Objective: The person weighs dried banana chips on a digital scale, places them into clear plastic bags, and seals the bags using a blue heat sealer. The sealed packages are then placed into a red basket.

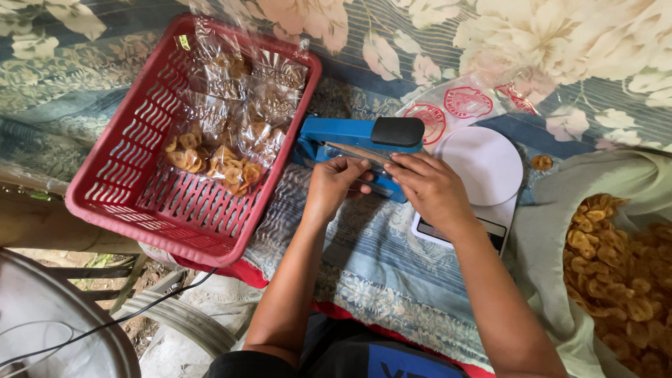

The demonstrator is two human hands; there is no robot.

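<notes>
I am looking down at my two hands, close together at a blue heat sealer (357, 143) with a black handle, which sits on a flowered cloth (392, 269) in the middle of the scene. My left hand (334, 183) and right hand (428, 187) pinch the edge of a thin clear bag (365, 173) laid across the sealer's bar; the fingers are closed on the film, though the bag itself is nearly hidden beneath them.

The film looks light, limp and a little slippery (it would crease or slide easily), so I judge it best held taut by its open edge, one hand at each side, well away from the chips inside, which would crumble if squeezed.

To the left stands a red plastic basket (126, 178) holding filled bags of banana chips (224, 136). To the right are a white scale (483, 164), empty printed bags (455, 105) beyond it, and a sack of loose chips (619, 273).
</notes>
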